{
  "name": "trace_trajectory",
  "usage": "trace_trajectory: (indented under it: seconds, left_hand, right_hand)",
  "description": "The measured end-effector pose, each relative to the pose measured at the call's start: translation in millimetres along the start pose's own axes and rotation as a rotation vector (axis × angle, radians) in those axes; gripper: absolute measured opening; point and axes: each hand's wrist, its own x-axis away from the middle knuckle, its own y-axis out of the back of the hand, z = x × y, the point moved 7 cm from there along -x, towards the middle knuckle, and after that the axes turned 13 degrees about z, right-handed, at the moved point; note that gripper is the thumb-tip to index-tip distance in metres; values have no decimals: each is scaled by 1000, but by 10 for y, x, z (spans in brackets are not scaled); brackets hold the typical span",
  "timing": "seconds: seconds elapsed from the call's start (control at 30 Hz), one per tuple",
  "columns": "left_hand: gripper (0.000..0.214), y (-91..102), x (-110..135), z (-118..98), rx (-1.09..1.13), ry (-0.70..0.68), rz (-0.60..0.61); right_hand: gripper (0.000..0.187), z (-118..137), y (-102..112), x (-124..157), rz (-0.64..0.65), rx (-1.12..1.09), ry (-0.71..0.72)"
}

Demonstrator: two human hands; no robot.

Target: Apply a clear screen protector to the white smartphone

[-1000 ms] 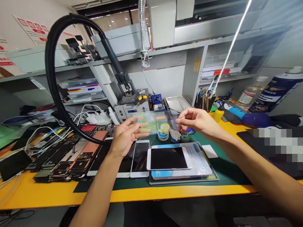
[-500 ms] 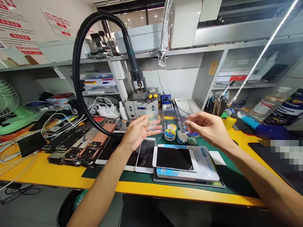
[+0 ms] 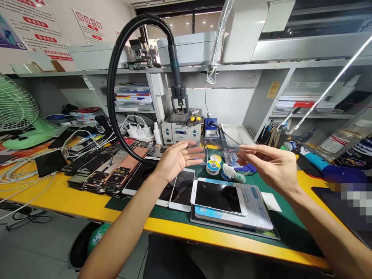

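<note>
I hold a clear plastic film (image 3: 221, 149) up above the bench between both hands. My left hand (image 3: 177, 159) has its fingers stretched along the film's left edge, with the thumb above it. My right hand (image 3: 270, 164) pinches the right edge between thumb and fingertips. Below the hands a white phone (image 3: 217, 197) lies screen-up on a blue-and-white packet (image 3: 255, 211), which rests on a dark grid mat. A second white phone (image 3: 181, 190) lies just left of it, under my left wrist.
A solder spool (image 3: 213, 167) and a tape roll (image 3: 229, 172) sit behind the phones. A soldering station (image 3: 181, 133) with a looping black hose (image 3: 112, 89) stands at the back. Several dismantled phones (image 3: 101, 170) and cables lie left, a green fan (image 3: 17, 108) far left, bottles (image 3: 334, 143) right.
My view has swung to the left and the fan has come into sight. Both hands stay raised with the film, and the left fingers have spread out flatter.
</note>
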Motion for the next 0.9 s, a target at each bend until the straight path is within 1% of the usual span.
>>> trace_trajectory:
  seconds: [0.13, 0.2, 0.33, 0.43, 0.57, 0.67, 0.77, 0.9]
  left_hand:
    - [27, 24, 11, -18, -23, -25, -6]
    - [31, 17, 14, -10, -29, -12, 10]
    - [26, -11, 4, 54, -6, 71, 48]
    - [26, -17, -11, 100, 60, 135, 44]
    - [30, -22, -19, 124, 149, 176, 27]
    - [29, -23, -18, 135, 198, 183, 13]
    - [25, -2, -19, 154, 235, 192, -10]
    - [26, 53, -27, 173, 270, 187, -51]
  right_hand:
    - [23, -15, 3, -34, 18, -34, -75]
    - [24, -20, -3, -48, 37, -53, -95]
    - [25, -41, -4, -57, 56, -59, -139]
    - [23, -65, 20, -56, 59, -34, -149]
    - [22, -144, 37, -69, 100, -62, -144]
    - [23, -173, 44, -74, 100, -71, -142]
    - [20, -109, 28, -57, 92, -8, -111]
    - [14, 38, -27, -1, 126, 79, 9]
